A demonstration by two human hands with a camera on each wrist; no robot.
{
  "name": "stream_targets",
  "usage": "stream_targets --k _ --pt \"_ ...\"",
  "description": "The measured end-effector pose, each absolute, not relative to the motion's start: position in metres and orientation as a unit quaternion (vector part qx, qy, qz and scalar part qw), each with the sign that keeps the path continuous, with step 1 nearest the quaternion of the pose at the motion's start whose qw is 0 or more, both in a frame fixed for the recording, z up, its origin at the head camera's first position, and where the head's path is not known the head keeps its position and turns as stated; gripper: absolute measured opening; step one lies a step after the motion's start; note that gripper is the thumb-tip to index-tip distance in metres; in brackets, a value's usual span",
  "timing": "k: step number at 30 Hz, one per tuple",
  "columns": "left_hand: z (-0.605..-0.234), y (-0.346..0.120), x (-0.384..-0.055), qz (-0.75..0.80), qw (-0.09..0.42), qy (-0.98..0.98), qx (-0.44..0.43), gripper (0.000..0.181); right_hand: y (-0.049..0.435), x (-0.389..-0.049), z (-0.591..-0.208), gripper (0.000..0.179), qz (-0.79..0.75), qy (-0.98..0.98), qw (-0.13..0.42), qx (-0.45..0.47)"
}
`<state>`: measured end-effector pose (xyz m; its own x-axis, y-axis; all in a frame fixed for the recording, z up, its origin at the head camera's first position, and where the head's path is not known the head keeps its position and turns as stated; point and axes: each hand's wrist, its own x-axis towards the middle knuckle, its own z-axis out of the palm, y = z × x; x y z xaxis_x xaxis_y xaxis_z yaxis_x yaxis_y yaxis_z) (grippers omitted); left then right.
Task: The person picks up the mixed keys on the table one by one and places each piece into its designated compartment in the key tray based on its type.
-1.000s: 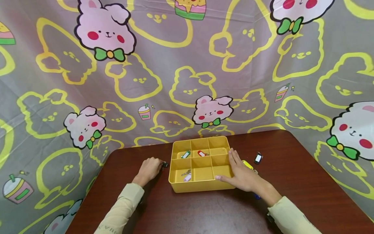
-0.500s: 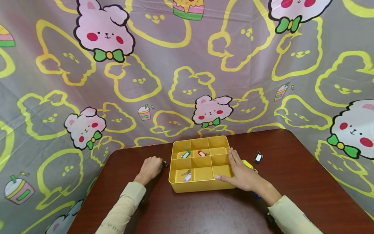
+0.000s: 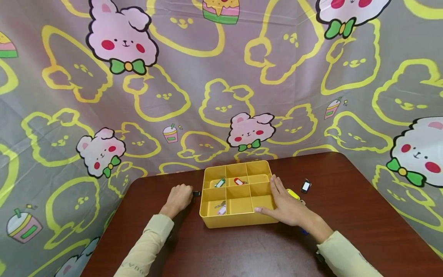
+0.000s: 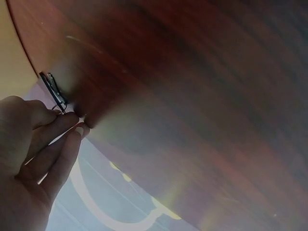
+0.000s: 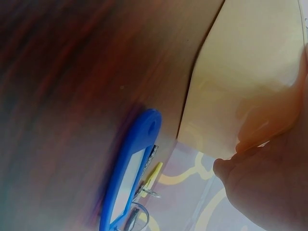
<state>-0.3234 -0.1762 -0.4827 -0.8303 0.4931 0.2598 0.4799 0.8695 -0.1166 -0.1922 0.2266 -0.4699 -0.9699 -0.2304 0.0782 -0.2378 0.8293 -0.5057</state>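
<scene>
My left hand [image 3: 178, 200] pinches a black key tag [image 3: 196, 193] by its ring, beside the left wall of a yellow divided box [image 3: 238, 220]. In the left wrist view, the black key tag [image 4: 52, 89] and a key stick out past the fingertips, close to the table. Straight-fingered, my right hand [image 3: 288, 207] rests against the box's right side, thumb over the front right rim. Inside the box lie a green key tag [image 3: 219, 182] at back left, a red key tag [image 3: 238, 181] at back middle and a lilac key tag [image 3: 222, 210] with keys at front left.
Right of the box, a yellow key tag [image 3: 293, 194] and another black key tag [image 3: 306, 186] lie on the brown table [image 3: 235, 254]. A blue key tag [image 5: 127, 173] lies under my right forearm, mostly hidden in the head view. A patterned cloth [image 3: 207, 57] hangs behind the table.
The black key tag in my left hand has turned and now points toward the box wall. My left hand has shifted very slightly; my right hand and the box stay put.
</scene>
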Motion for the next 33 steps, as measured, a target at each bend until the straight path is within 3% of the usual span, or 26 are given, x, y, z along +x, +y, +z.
stream_targets --k 7,15,33 --pt "-0.482 -0.179 -0.326 0.012 0.147 -0.958 -0.244 0.025 0.226 -0.192 -0.47 0.13 0.265 -0.957 0.005 0.121" --pt "-0.476 -0.175 -0.326 -0.031 0.154 -0.957 -0.243 0.009 0.226 -0.191 -0.47 0.13 0.267 -0.956 0.006 0.121" --pt "-0.467 -0.174 -0.323 -0.085 0.163 -0.956 -0.229 0.012 0.225 -0.192 -0.472 0.129 0.265 -0.957 0.009 0.12"
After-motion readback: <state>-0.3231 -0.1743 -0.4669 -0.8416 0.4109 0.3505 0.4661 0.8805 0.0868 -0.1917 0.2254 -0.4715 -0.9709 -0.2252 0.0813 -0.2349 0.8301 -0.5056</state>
